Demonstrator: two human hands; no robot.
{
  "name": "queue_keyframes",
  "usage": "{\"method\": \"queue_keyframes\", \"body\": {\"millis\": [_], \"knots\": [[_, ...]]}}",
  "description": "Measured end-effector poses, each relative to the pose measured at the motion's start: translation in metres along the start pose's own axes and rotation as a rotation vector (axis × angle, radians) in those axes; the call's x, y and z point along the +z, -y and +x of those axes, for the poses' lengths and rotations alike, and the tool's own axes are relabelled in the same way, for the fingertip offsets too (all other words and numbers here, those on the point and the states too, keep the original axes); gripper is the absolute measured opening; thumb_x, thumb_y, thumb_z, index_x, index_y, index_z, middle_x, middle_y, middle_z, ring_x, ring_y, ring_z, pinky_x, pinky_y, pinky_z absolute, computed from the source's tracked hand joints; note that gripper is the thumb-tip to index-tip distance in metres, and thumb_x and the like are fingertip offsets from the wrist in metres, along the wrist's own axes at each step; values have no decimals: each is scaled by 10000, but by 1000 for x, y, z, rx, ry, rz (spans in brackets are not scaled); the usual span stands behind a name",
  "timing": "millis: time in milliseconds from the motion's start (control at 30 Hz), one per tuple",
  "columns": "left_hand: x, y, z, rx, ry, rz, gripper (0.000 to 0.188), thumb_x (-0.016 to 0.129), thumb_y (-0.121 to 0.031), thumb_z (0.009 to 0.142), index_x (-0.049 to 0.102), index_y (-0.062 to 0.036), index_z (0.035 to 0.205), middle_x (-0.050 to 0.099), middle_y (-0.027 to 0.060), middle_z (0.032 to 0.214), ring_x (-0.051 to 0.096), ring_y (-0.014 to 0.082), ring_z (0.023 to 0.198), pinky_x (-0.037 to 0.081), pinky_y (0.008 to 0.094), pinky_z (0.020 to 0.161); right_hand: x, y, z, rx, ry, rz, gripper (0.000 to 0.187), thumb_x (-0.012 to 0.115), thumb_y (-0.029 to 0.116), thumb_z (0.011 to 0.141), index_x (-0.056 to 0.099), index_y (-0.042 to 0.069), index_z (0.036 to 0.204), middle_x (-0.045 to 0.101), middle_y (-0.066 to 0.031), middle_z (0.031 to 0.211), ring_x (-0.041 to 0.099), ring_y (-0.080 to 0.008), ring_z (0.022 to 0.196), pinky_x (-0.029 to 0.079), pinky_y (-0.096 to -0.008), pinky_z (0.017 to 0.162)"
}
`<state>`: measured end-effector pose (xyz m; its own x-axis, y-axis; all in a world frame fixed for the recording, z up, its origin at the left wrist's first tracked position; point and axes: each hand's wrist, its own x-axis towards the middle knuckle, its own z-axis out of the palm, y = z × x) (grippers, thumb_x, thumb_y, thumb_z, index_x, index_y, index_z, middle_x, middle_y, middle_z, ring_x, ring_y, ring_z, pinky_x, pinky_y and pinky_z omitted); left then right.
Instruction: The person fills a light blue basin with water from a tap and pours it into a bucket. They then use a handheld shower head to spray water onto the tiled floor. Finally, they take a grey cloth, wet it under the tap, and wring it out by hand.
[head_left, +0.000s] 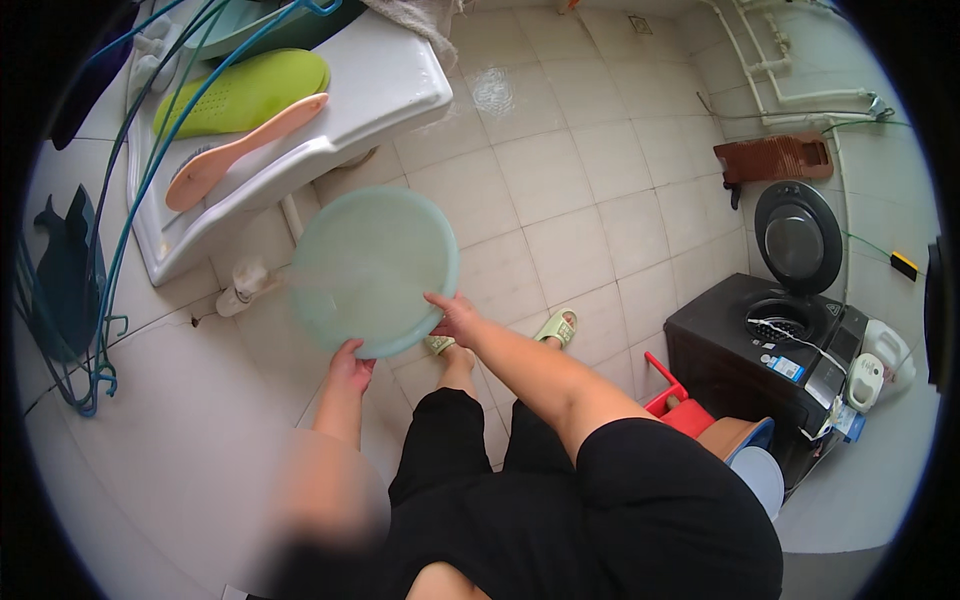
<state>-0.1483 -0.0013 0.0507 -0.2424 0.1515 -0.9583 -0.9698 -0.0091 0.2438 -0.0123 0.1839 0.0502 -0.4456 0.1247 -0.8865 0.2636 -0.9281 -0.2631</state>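
Observation:
A round pale green plastic basin [375,265] is held out in front of me, over the tiled floor. My left hand [350,368] grips its near rim, with the fingers hooked on the edge. On the right side of the same rim, my right hand [455,318] has its thumb over the inside and its fingers beneath. The inside of the basin looks cloudy; I cannot tell whether water is in it. Just beyond the basin's upper left stands a white sink [400,92], where a pink-handled brush [250,145] and a lime-green washboard-like piece [245,92] lie.
Blue hangers [105,375] hang at the left. A black washing machine [745,340] with its round lid [798,238] raised stands at the right, beside white detergent bottles [885,350]. Near it are a red stool [680,405] and stacked basins [735,435]. Green slippers [560,325] are on my feet.

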Motion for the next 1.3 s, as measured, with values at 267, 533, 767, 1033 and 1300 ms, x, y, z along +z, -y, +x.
{"method": "queue_keyframes", "body": {"millis": [267,533,767,1033,1300], "knots": [[0,10,-5,31,-1,-55,282,484,-15,734,439,-26,1012,514,78,972,542,210,818,487,310,631,-7,-15,8,-28,-21,-121,540,605,312,724,347,86,1140,492,-130,1015,539,-271,835,492,-385,622],[-13,14,-8,118,-58,80,310,512,-18,712,440,-12,1013,516,98,944,539,239,800,480,346,629,1,25,-6,-1129,-236,-1259,283,533,148,714,510,51,979,526,-158,955,492,-339,877,417,-387,773],[4,24,-51,134,-8,122,365,514,-15,702,429,-15,1058,511,98,957,540,242,821,487,365,608,31,59,58,-652,-266,-1449,382,519,241,741,505,72,1083,465,-138,1129,416,-297,1061,368,-400,865],[29,17,-87,139,19,149,319,503,-27,714,451,39,1022,517,126,966,536,244,831,468,370,664,70,5,93,-1065,212,-1726,511,495,401,743,425,92,1144,428,-126,1182,411,-297,1051,328,-407,874],[33,10,-74,204,-3,207,312,528,-40,694,457,49,984,528,125,879,555,238,705,485,355,564,95,-3,56,-1404,405,-1972,396,513,261,754,458,93,1108,431,-123,1183,407,-277,1077,317,-403,910]]}}
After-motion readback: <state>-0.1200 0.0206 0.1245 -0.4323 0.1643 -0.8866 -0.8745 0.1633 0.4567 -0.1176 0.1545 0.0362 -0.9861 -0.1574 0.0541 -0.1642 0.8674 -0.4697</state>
